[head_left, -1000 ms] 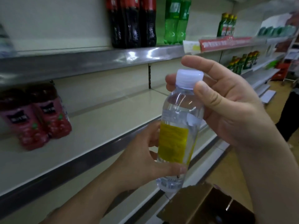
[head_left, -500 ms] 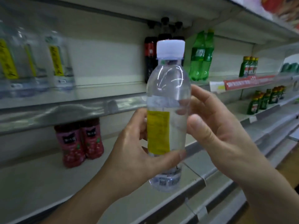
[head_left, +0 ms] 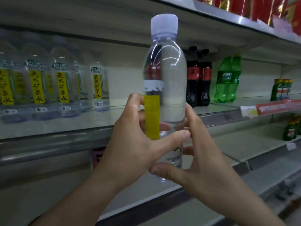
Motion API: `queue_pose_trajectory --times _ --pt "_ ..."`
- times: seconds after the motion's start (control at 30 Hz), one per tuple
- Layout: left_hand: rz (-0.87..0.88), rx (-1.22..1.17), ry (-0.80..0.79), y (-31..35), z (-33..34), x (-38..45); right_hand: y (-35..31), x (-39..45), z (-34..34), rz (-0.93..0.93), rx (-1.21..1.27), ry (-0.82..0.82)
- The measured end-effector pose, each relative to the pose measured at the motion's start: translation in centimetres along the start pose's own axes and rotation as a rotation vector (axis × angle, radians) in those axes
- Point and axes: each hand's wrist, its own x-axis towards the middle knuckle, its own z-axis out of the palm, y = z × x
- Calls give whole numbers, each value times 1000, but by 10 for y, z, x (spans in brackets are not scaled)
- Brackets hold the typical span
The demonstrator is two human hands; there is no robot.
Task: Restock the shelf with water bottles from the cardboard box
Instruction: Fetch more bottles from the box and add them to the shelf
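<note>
A clear water bottle with a white cap and a yellow label stands upright in mid-air in front of the shelf. My left hand grips its lower half, thumb across the front. My right hand holds the bottle's base from the right, thumb under it and fingers behind. Several matching water bottles stand in a row on the shelf to the left. The cardboard box is out of view.
Dark cola bottles and green soda bottles stand on the same shelf to the right, small green bottles farther right. Bare shelf lies between the water row and the cola. Pink bottles sit on the shelf below.
The view has tilted up and the bottle has risen to the level of the water shelf. My right hand has slid from the cap down to the bottle's base. The box has left the view.
</note>
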Motion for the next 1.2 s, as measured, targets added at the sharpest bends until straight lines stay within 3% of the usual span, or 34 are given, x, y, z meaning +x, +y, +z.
queue_pose_trajectory --times 0.33,0.5,0.63,0.83,1.2 --pt "88 166 156 21 -32 25 -17 53 16 -84 29 68" --pt "113 286 83 35 -60 44 -28 82 26 -168 60 108" --pt "40 293 -37 29 -83 59 -26 99 36 -138 126 53" --pt "-72 285 -88 14 -109 69 -20 119 46 -75 258 -30" --pt "-186 348 -22 -1 -127 78 3 153 66 17 319 -185"
